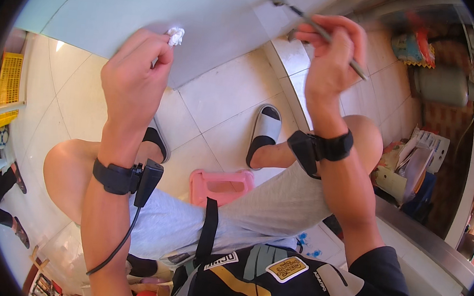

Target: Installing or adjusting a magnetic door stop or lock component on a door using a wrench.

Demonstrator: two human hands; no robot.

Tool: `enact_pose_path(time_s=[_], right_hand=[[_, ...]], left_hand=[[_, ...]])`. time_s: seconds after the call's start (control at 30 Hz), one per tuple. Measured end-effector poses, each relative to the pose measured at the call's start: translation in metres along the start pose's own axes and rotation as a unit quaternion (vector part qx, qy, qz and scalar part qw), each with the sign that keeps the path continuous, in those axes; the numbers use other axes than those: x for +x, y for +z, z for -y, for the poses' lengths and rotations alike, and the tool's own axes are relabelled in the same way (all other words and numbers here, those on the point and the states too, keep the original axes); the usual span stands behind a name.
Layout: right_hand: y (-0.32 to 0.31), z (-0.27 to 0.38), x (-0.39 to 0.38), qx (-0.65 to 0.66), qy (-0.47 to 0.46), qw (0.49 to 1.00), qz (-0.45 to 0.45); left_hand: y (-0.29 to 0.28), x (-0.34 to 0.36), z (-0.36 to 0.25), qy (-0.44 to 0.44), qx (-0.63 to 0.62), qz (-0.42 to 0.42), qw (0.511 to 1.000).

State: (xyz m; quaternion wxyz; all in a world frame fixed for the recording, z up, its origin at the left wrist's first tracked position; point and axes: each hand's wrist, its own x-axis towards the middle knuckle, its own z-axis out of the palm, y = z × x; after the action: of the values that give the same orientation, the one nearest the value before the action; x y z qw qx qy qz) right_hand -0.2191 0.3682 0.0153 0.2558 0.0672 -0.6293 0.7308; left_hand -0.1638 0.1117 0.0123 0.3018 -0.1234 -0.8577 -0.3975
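Note:
My left hand (136, 71) is closed, with a crumpled white wad (175, 36) pinched at its fingertips. It is right up against a smooth pale blue-grey panel (148, 5). In my right hand (335, 55) is a slim dark rod-like tool (315, 26), slightly blurred, with my fingers wrapped round its shaft. Its small bent head (278, 1) points up and left, close to the panel's surface. The exact kind of tool cannot be made out.
Below sits a pink plastic stool (195, 188) between my legs, on tiled floor (218, 104). Shelving at right holds a metal cylinder (442, 86), a blue and red bag (414, 49) and a box of papers (407, 166). A yellow basket (10, 83) and another person's feet (18, 230) show at left.

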Motion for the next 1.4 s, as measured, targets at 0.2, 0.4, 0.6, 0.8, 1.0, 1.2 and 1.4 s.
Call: enact_pose_path(time_s=[0.2, 0.4, 0.6, 0.8, 1.0, 1.2, 1.4], right_hand=[[0.028, 0.010, -0.036, 0.035, 0.094, 0.994, 0.039], [0.025, 0.015, -0.051, -0.024, 0.032, 0.993, 0.115], [0.041, 0.022, -0.066, 0.012, 0.020, 0.986, 0.163], [0.048, -0.018, -0.082, -0.041, 0.077, 0.972, 0.217], [0.049, 0.006, -0.085, -0.032, -0.031, 0.968, 0.247], [0.059, 0.007, -0.094, -0.008, 0.001, 0.969, 0.246], [0.058, -0.014, -0.094, -0.041, 0.038, 0.963, 0.263]], left_hand=[[0.002, -0.011, 0.008, -0.011, 0.116, 0.068, 0.991], [-0.006, -0.004, -0.004, -0.027, 0.065, 0.001, 0.998], [-0.002, -0.029, 0.017, -0.045, 0.150, 0.077, 0.985], [0.001, -0.023, 0.011, -0.050, 0.155, 0.081, 0.983], [-0.016, -0.013, -0.011, -0.141, 0.071, 0.040, 0.987], [-0.025, -0.023, -0.006, -0.135, 0.175, 0.080, 0.972], [-0.035, -0.004, -0.020, -0.146, 0.036, 0.014, 0.989]])
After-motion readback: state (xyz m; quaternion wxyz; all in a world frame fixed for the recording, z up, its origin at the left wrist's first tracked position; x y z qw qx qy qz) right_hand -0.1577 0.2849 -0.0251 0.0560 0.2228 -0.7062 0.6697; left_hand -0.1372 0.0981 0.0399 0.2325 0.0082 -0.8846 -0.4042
